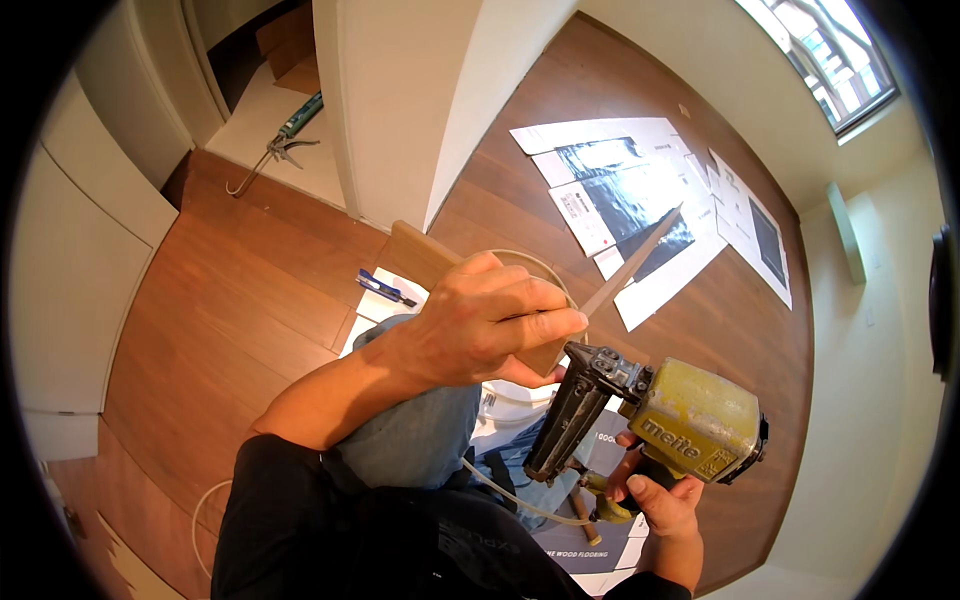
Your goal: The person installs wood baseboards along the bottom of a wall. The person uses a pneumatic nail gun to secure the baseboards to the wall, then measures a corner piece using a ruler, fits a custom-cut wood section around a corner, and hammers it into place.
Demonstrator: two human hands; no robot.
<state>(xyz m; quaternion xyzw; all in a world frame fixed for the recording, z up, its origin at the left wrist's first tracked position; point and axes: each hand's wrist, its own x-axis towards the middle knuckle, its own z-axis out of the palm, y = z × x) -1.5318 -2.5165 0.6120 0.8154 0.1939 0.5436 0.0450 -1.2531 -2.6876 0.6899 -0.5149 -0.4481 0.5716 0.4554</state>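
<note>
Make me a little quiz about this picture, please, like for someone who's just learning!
1. Which hand holds the yellow nail gun: left or right?
2. True or false: the left hand is empty.
3. Pick one: the utility knife is (a) red, (b) blue, (c) yellow.

Key:
1. The right hand.
2. False; the left hand grips brown wood.
3. (b) blue.
</note>
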